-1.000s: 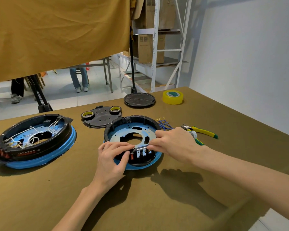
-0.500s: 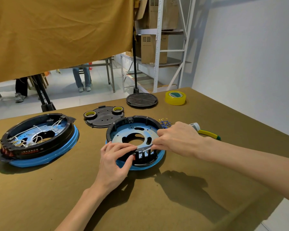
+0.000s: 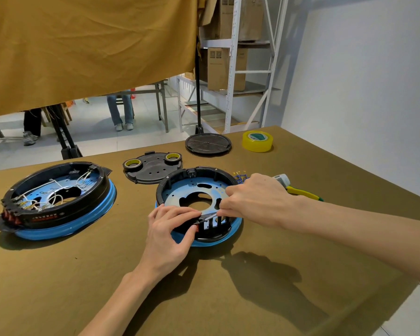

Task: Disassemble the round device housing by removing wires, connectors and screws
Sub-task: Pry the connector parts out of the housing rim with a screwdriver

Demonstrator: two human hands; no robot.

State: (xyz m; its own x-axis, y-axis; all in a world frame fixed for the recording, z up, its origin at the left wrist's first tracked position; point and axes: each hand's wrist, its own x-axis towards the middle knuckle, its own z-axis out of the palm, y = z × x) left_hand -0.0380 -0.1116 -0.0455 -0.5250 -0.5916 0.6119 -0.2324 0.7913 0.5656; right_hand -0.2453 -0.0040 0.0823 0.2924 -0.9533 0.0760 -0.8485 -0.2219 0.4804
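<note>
Since a second ago the camera has drifted so that both housings sit slightly further right in the view, and the small metal strip (image 3: 210, 216) at the near rim now tilts up at its right end instead of lying flat along the rim. The right hand (image 3: 255, 198) reaches in from the right, its fingers curled together and pinching the raised right end of that strip. The left hand (image 3: 172, 229) comes up from below, fingers curled over the near rim of the round housing (image 3: 197, 204) and thumb pressed against the outer wall, where a small red part shows just beside the thumb tip; it grips the rim beside the strip's lower end.

The housing lies flat on the table (image 3: 228, 287), roughly mid-table: a black ring on a blue base, with a pale blue perforated plate inside and no wires visible in it. Just behind it lies a black cover plate (image 3: 152, 169) carrying two small rolls of yellow tape. Behind the right hand are a cluster of loose blue wires (image 3: 239, 177) with yellow terminals, and a yellow-handled tool (image 3: 301, 191), partly hidden by the wrist. Well to the left sits a second housing (image 3: 56, 200), still strung with white wires. At the far edge stand a black round stand base (image 3: 207, 143) and a roll of yellow tape (image 3: 257, 141).
</note>
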